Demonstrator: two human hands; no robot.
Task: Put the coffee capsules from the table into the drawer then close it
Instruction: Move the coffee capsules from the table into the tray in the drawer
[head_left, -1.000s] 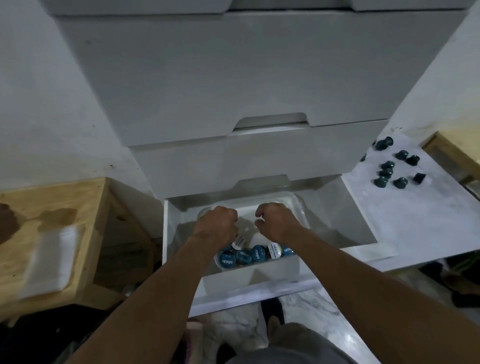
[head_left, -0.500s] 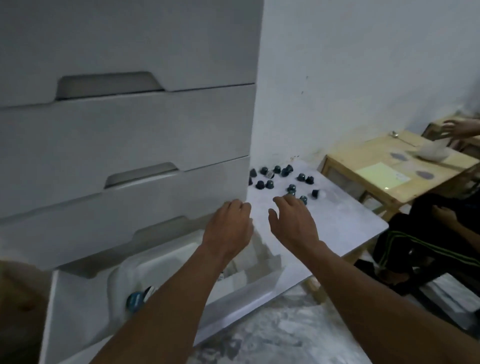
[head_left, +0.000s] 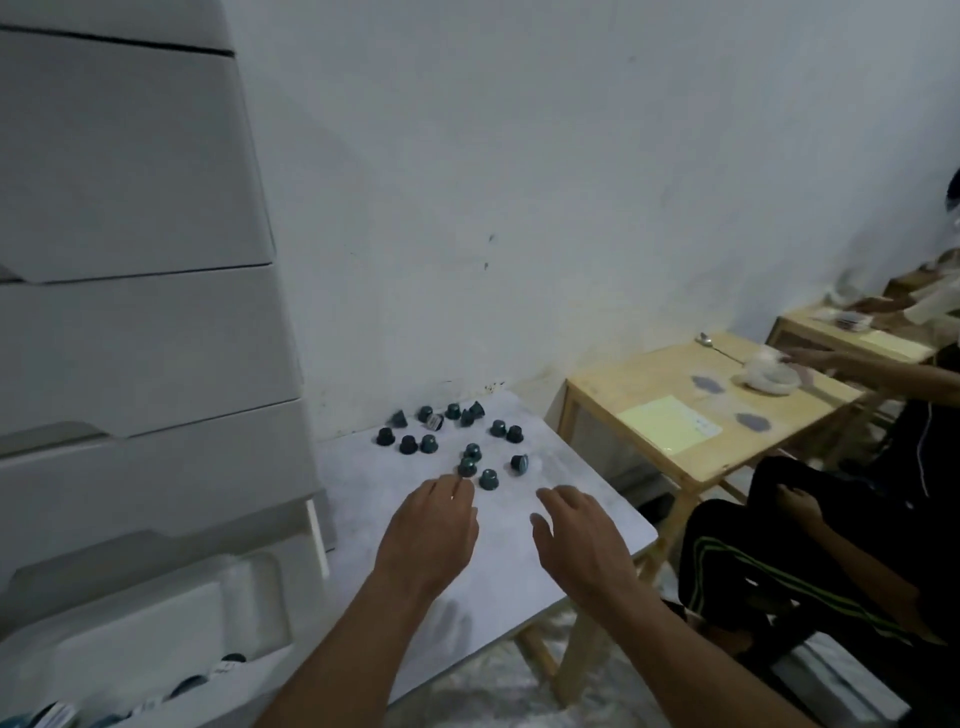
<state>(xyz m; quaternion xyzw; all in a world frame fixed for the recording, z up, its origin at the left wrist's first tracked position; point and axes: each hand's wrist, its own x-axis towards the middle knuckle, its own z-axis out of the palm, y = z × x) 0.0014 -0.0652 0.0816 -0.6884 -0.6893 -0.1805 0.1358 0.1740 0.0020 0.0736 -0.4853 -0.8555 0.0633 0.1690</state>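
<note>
So, both grips are empty right now. My left grip (head_left: 431, 525) is palm down with the fingers loose and apart. Its fingertips (head_left: 461, 487) are just beside the nearest of the capsules (head_left: 470, 452), and I can't tell if they're actually touching it. My right grip (head_left: 576, 535) hovers next to it at 3 o'clock, fingers also spread, nothing in it. I've got both out at once because, I figure, scooping with two gets more per trip than picking one by one.

The capsules are scattered at 12 o'clock from my grips, toward the far side of the white worktop (head_left: 374, 499) near the wall. Some are upright, a couple tipped on their sides. They're small and domed, so I'd guess they'll roll if I rake them carelessly, and the worktop edge at 3 o'clock isn't far.

The drawer (head_left: 156, 613) is open down at 8 o'clock, the bottom one of the grey drawer unit (head_left: 130, 338). A white tray (head_left: 249, 587) sits in it, with a few stored capsules (head_left: 228, 659) showing at the near end. So the job looks partly done, with plenty left, and closing comes last.

Off at 2 o'clock there's a wooden table (head_left: 675, 395) and another person (head_left: 831, 571) seated by it, well apart from my stuff.
</note>
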